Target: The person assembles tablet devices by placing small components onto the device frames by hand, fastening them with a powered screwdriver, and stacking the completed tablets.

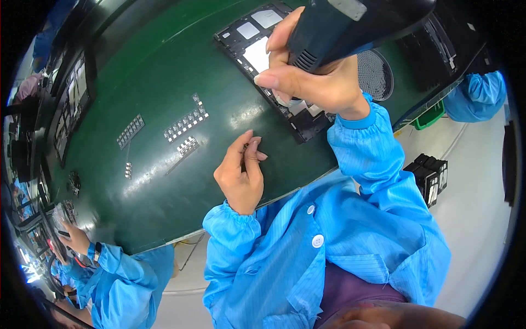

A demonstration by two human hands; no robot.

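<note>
My right hand [323, 82] is wrapped around a black power tool [323, 35] with vent slots, held above a flat black device housing [255, 52]. The housing lies on the green table and has white and silver panels. The tool's tip is hidden behind my hand. Just left of the housing's near end, my left hand [241, 175] is closed in a pinch over the table. Tiny dark pieces [246, 147] show between its fingertips, too small to name. Further left lie strips of small silver-and-black parts [186, 126].
A round grey textured tray [376, 74] sits right of the housing. Dark frames stand at the table's left side [71, 107]. Black units [430, 178] are stacked on the floor at right, near a green basket [430, 115]. A co-worker's hand [76, 238] reaches over the table at lower left.
</note>
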